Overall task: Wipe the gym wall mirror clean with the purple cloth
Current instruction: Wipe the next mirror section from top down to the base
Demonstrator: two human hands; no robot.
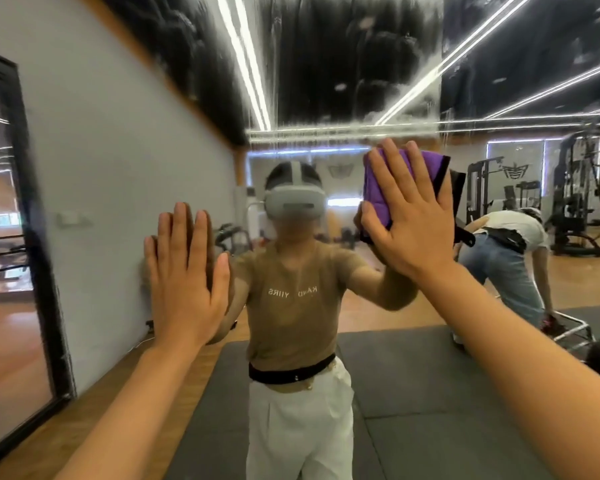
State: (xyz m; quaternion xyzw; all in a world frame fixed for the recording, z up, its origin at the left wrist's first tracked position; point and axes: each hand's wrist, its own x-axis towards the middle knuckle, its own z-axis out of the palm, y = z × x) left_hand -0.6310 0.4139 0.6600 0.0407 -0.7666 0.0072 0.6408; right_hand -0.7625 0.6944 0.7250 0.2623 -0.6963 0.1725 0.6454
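Cloth (378,188) mostly hidden under right hand (409,223) flat on mirror (343,64).

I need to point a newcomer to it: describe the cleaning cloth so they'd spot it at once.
Face the big wall mirror. The right hand presses the purple cloth flat against it. It is folded, quilted, black-edged, the only purple thing here.

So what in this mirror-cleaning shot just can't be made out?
Head view, the only one:
- Purple cloth: mostly covered by the right hand pressing it flat.
- Mirror: its edges run off frame; smears blur the upper glass.
- Left hand: seen from behind, so its palside contact is hidden.
- Shirt lettering: reversed and partly unreadable.
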